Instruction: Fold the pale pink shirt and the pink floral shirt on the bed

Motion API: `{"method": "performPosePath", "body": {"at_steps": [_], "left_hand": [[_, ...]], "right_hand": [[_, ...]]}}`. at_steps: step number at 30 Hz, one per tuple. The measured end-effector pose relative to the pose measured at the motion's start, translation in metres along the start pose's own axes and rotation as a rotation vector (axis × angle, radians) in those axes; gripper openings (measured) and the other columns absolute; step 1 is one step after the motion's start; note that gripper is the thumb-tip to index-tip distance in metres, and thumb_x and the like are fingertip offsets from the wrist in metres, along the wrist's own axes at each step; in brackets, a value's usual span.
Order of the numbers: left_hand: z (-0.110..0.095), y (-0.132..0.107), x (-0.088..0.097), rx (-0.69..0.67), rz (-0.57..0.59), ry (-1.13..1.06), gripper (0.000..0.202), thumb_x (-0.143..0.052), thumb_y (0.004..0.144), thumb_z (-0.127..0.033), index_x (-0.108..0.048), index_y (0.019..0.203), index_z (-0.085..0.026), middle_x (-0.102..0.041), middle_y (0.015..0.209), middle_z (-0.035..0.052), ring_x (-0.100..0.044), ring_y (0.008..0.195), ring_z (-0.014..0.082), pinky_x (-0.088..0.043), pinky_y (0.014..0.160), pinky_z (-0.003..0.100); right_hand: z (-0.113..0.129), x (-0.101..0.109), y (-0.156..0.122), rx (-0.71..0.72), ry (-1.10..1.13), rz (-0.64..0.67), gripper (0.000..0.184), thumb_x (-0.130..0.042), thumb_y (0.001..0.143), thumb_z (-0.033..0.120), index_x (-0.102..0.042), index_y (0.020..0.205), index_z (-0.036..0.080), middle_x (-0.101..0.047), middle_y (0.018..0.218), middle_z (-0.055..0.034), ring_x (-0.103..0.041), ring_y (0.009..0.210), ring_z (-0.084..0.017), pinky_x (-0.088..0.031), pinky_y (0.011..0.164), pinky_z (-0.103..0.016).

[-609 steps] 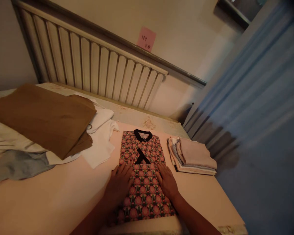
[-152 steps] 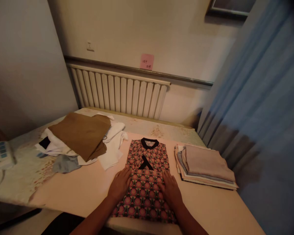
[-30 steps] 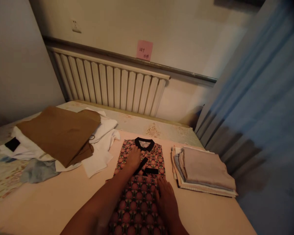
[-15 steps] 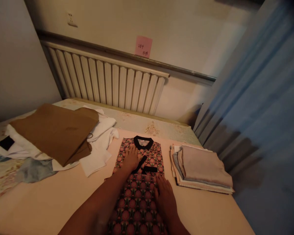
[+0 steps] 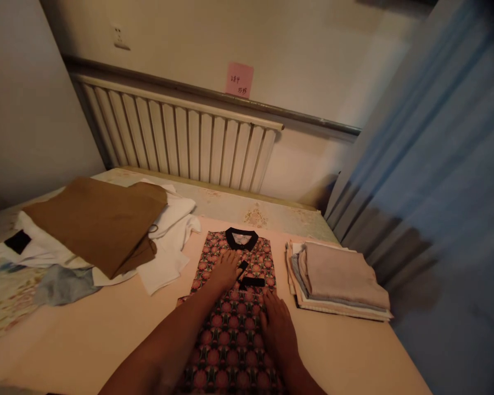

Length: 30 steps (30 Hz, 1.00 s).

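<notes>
A patterned polo shirt [image 5: 234, 334] in pink, green and black lies front up and lengthwise before me, its black collar [image 5: 241, 239] at the far end. Its side edges are tucked in, making a narrow strip. Two black bands [image 5: 253, 282] cross the chest. My left hand [image 5: 226, 267] lies flat on the upper chest, fingers stretched toward the collar and partly covering one band. Lower down, my right hand [image 5: 278, 322] rests open along the shirt's right edge. The near end of the shirt runs out of view.
To the left is a loose heap with a brown garment [image 5: 102, 219] over white clothes [image 5: 177, 214] and a grey-blue piece [image 5: 63, 285]. Folded clothes [image 5: 341, 277] are stacked at the right. A radiator [image 5: 181, 134] stands behind the bed; a blue curtain [image 5: 428, 192] hangs at the right.
My left hand has slid a little to the right over the chest, now covering more of the slanted black band. My right hand stays nearly in place.
</notes>
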<state>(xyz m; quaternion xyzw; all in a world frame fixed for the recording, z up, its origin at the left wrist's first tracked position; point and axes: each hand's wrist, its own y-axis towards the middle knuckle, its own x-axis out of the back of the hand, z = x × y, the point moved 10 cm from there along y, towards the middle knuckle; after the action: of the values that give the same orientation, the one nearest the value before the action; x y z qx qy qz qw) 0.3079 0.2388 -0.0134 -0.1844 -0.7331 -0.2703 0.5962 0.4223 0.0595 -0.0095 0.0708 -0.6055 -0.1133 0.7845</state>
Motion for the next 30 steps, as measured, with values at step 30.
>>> {"method": "performPosePath", "body": {"at_steps": [30], "left_hand": [[-0.066,-0.011,0.023,0.039,-0.063,-0.015,0.075,-0.062,0.077,-0.065,-0.052,0.134,-0.018,-0.047,0.145,0.0187,-0.038,0.136,0.036,-0.032,0.108,0.048]], "right_hand": [[-0.001,0.002,-0.002,0.025,-0.003,-0.039,0.047,-0.042,0.095,0.025,-0.048,0.141,0.02,-0.046,0.148,-0.0055,-0.04,0.138,-0.023,-0.026,0.117,-0.045]]}}
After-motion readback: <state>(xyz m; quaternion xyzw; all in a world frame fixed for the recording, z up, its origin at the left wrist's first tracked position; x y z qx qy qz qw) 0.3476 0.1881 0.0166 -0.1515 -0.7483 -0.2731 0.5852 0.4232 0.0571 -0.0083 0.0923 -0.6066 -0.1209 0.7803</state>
